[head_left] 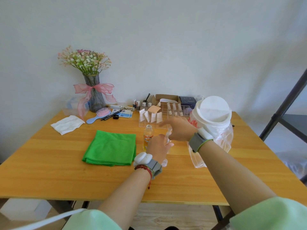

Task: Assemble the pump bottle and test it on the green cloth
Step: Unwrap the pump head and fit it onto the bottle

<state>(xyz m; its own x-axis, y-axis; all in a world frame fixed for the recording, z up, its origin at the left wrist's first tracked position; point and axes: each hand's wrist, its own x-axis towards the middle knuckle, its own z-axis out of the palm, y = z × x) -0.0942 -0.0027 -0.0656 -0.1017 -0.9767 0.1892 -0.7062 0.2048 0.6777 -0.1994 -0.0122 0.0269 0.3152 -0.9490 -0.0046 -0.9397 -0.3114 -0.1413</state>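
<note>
A folded green cloth point(111, 147) lies flat on the wooden table point(66, 176), left of both hands. Just right of it stands an uncapped clear bottle with an orange label point(147, 137). My left hand point(157, 147) is wrapped around a small clear bottle, which it almost wholly hides. My right hand point(180, 130) pinches a clear pump head point(169, 134) directly above that bottle, blurred. Whether the pump is seated on the neck cannot be told. A small clear cap point(164, 162) rests on the table beside my left wrist.
A clear organiser point(149, 125) with vials and sponges stands behind the hands. A white roll in a plastic bag point(214, 118) sits at the right. At the back left are a flower vase point(95, 97), a hairbrush point(99, 116) and a white cloth point(67, 124).
</note>
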